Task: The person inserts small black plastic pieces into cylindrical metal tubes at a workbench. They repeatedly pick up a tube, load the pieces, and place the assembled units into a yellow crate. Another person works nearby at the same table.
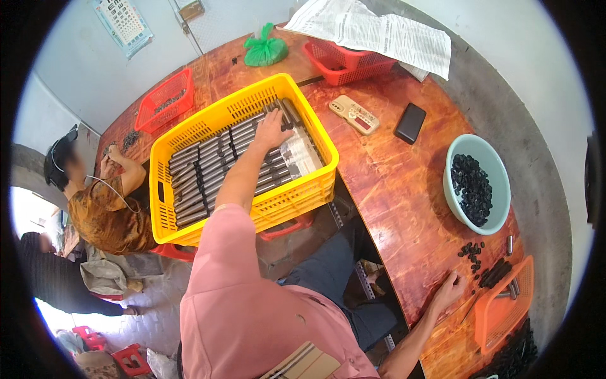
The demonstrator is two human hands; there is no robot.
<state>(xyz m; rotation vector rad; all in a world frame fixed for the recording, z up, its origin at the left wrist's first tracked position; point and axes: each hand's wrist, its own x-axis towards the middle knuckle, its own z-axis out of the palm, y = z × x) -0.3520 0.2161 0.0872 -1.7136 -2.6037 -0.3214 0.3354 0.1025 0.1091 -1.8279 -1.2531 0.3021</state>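
A yellow plastic crate (252, 218) holds rows of grey metal tubes (218, 155) with dark bands across them. My left hand (271, 131) reaches over its near side and rests on the tubes at the far right, fingers spread. Beside that hand a piece of printed paper (302, 153) lies inside the crate. On the table at the right, my right hand (447, 292) is closed with curled fingers; what it holds, if anything, is hidden. Small black pieces (471, 252) lie scattered near it, next to a tilted orange basket (505, 309) with several short metal tubes.
A pale blue basin (449, 183) of black pieces stands on the right. A phone (354, 115), a black flat case (410, 123), a green bag (265, 50) and red baskets (165, 101) lie farther back. A co-worker (110, 208) sits left of the crate.
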